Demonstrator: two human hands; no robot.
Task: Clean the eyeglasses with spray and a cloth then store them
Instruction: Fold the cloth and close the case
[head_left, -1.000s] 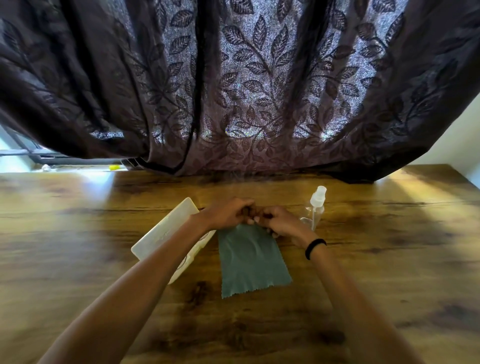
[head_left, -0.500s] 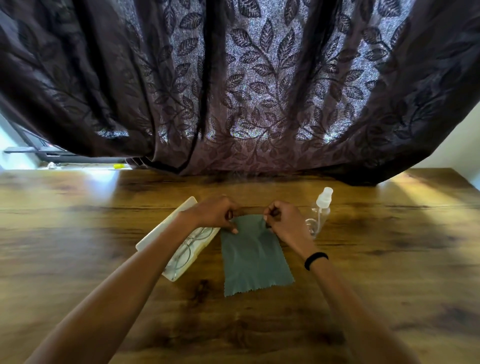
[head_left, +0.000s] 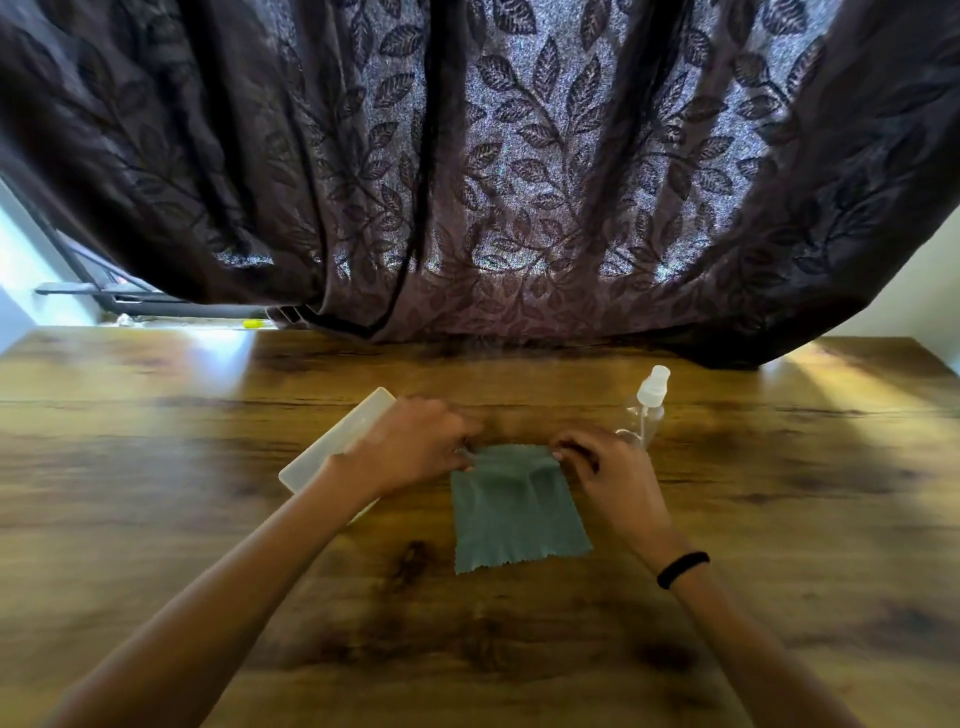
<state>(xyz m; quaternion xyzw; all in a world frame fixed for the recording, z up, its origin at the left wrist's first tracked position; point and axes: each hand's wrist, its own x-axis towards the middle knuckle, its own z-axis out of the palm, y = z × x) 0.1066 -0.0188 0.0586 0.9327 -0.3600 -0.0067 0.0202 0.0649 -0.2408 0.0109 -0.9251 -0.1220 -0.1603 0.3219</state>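
On the wooden table (head_left: 779, 519), right at the centre, a grey-green cloth (head_left: 514, 509) is lying flat, its zigzag-cut near edge pointing back toward the person, and both hands are working its far edge. Left hand (head_left: 415, 441) is curling in with the fingertips closing down on the far left corner of the cloth, pinching the fabric, and you can see it puckering there. Right hand (head_left: 602, 467) is doing the mirror job on the far right corner, fingers bent and pinching, a black band (head_left: 682, 568) sitting around that wrist. Between the two pinches the far edge is lifting a touch and wrinkling, while the rest of the fabric is resting on the wood.

Over to the left, a pale, translucent case (head_left: 337, 441) is lying at an angle, and the left forearm is crossing over much of it, so the eyeglasses themselves are not making themselves out in this view; whether they are sitting inside that case, I cannot tell. Over to the right, just beyond the right hand, a clear spray bottle (head_left: 647, 410) with a white nozzle is standing upright, close to the knuckles, though whether it is touching them is not clear.

Behind it all, a dark curtain (head_left: 519, 182) with a leaf pattern is hanging down to the back edge of the table, daylight glowing through the weave and spilling onto the wood at both far corners
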